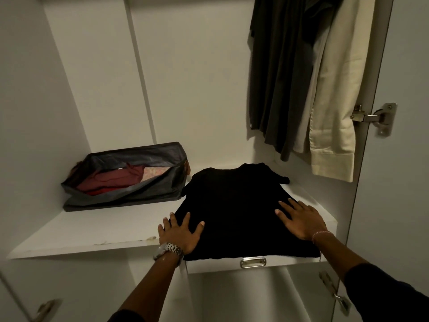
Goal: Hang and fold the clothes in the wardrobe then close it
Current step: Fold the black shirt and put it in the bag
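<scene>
White wardrobe shelf (pixel 92 231) carries a black folded garment (pixel 234 212).

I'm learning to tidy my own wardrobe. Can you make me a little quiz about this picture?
1. True or false: both hands lie flat on the black garment.
2. Which wrist wears the metal watch: A left, B right?
3. Fill in: the grey bag of red clothes sits to the ____ of the black garment.

Key:
1. True: left hand and right hand press it with straight fingers.
2. A.
3. left.
</scene>
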